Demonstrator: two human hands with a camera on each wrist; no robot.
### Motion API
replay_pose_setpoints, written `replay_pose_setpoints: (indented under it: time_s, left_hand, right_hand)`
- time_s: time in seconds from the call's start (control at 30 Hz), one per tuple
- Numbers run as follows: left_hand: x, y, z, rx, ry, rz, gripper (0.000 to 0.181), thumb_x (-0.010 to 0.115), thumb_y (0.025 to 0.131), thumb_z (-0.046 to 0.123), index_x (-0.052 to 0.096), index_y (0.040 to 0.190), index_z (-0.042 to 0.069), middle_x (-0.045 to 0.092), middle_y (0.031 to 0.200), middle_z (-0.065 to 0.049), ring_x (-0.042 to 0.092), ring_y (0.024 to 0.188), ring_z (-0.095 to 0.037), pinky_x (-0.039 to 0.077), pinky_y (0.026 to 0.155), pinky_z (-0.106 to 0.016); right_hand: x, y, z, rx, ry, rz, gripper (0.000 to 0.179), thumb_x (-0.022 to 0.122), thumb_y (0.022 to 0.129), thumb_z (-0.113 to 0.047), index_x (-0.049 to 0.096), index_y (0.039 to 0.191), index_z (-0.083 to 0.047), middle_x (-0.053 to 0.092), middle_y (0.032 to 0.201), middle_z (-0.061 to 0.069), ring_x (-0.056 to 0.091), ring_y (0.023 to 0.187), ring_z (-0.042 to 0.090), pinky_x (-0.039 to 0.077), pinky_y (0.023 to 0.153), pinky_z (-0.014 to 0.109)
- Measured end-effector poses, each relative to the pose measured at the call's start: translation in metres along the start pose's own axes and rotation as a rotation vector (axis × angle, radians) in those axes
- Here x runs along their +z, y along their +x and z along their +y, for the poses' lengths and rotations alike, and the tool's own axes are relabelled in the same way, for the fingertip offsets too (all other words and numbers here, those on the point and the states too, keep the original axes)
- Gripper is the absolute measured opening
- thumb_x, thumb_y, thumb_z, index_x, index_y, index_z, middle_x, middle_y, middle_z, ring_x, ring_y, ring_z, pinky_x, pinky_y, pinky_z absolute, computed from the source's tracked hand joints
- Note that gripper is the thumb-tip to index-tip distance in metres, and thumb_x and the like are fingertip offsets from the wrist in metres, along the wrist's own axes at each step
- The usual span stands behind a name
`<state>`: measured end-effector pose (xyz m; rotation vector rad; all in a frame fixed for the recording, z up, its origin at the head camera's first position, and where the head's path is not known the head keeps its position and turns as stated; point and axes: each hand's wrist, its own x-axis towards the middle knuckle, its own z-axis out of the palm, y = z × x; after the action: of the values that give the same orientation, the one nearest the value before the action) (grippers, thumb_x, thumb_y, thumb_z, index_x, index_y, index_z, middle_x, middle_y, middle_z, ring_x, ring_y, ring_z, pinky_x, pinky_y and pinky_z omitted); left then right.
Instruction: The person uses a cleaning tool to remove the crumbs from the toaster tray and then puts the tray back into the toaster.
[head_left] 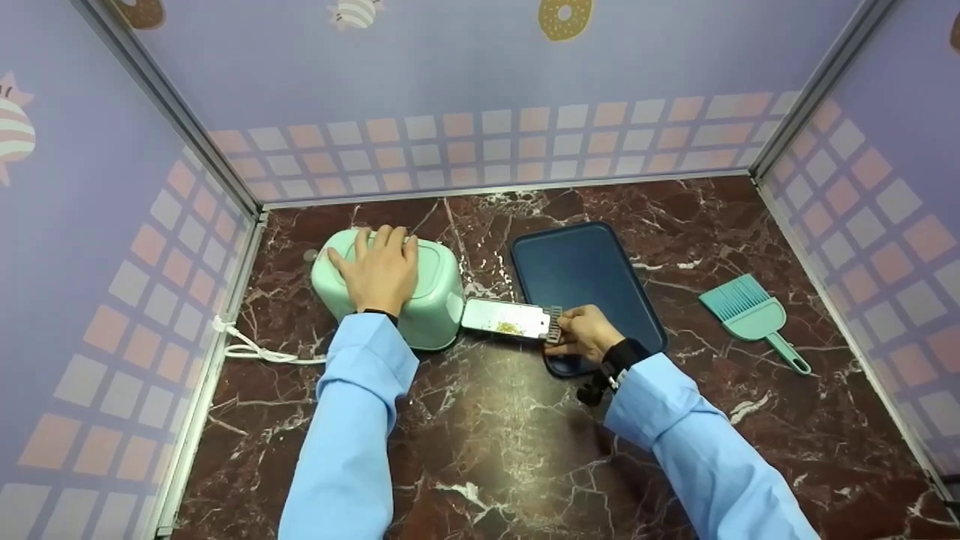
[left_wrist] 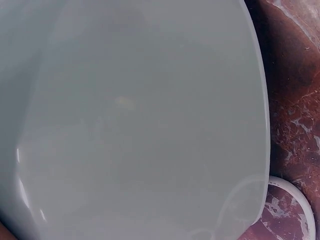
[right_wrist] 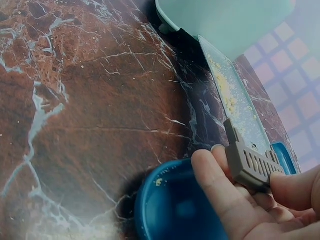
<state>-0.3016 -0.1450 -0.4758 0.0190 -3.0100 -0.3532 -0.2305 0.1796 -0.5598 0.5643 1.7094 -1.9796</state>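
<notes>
My left hand (head_left: pixel 381 274) rests on the mint-green toaster (head_left: pixel 442 281), fingers spread over its upper surface. In the left wrist view, the toaster's pale wall (left_wrist: pixel 150 125) fills most of the picture, so the hand hardly shows. A flat metal crumb tray (head_left: pixel 499 318) sticks out from the toaster's right side. My right hand (head_left: pixel 589 335) pinches its slotted brown end (right_wrist: pixel 255 167) between thumb and fingers. Yellow crumbs (right_wrist: pixel 227 95) lie along the metal. Beneath this hand is the dark blue tray (head_left: pixel 585 270), with a few crumbs near its rim in the right wrist view.
A green hand brush (head_left: pixel 756 319), seemingly with a small dustpan, lies at the right. The toaster's white cord (head_left: pixel 274 355) runs to the left wall. Patterned panels (head_left: pixel 495 142) enclose the marbled surface (head_left: pixel 480 450) at the back and both sides.
</notes>
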Motion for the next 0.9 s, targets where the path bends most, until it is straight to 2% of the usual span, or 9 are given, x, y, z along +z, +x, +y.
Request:
replay_pose_setpoints:
  time_s: [0.17,0.3,0.4,0.63,0.77,0.9]
  left_hand:
    - [0.0,0.0,0.0,-0.003,0.002,-0.01,0.057,0.022,0.11,0.053,0.048,0.151,0.025,0.043,0.16,-0.002,0.023,0.152,-0.032,-0.004,0.112,-0.081]
    - [0.001,0.0,-0.001,0.003,0.01,-0.012,0.062,0.017,0.109,0.056,0.047,0.153,0.024,0.042,0.16,-0.002,0.023,0.153,-0.032,-0.004,0.112,-0.081]
    - [0.001,0.0,-0.001,0.007,0.016,-0.012,0.062,0.017,0.109,0.056,0.046,0.153,0.024,0.042,0.16,-0.002,0.022,0.153,-0.032,-0.004,0.112,-0.081]
    - [-0.002,-0.004,0.0,0.008,0.003,-0.036,0.061,0.016,0.11,0.054,0.046,0.154,0.023,0.041,0.161,-0.003,0.02,0.154,-0.033,-0.007,0.113,-0.079]
    - [-0.002,-0.003,-0.001,-0.002,-0.063,-0.016,0.064,0.017,0.109,0.058,0.051,0.151,0.023,0.044,0.159,-0.001,0.021,0.154,-0.031,-0.008,0.115,-0.077]
    - [-0.008,-0.002,-0.003,-0.022,-0.208,0.024,0.055,0.031,0.109,0.054,0.062,0.142,0.022,0.052,0.153,-0.001,0.027,0.153,-0.028,-0.011,0.117,-0.073]
  right_hand:
    - [-0.004,-0.002,-0.002,-0.005,0.006,-0.015,0.013,0.041,0.107,0.005,0.051,0.114,0.01,0.062,0.098,0.018,0.069,0.076,0.025,0.06,0.087,0.052]
    - [-0.006,-0.003,-0.004,-0.011,0.006,-0.016,0.009,0.042,0.107,0.005,0.051,0.108,0.007,0.061,0.097,0.017,0.068,0.073,0.023,0.061,0.086,0.051]
    - [-0.008,-0.003,-0.005,-0.011,0.009,-0.015,0.008,0.042,0.107,0.005,0.05,0.107,0.006,0.06,0.098,0.017,0.068,0.074,0.023,0.061,0.086,0.05]
    - [-0.013,-0.005,-0.008,-0.028,0.014,-0.023,0.023,0.04,0.108,0.002,0.048,0.126,0.015,0.062,0.098,0.019,0.071,0.076,0.026,0.062,0.084,0.048]
    - [-0.017,-0.007,-0.01,-0.048,0.034,-0.025,0.02,0.04,0.108,0.003,0.05,0.12,0.015,0.064,0.092,0.018,0.071,0.072,0.025,0.061,0.084,0.049]
    - [-0.021,-0.008,-0.013,-0.056,0.054,-0.017,0.017,0.04,0.108,0.003,0.052,0.116,0.013,0.065,0.092,0.017,0.071,0.074,0.025,0.061,0.086,0.05]
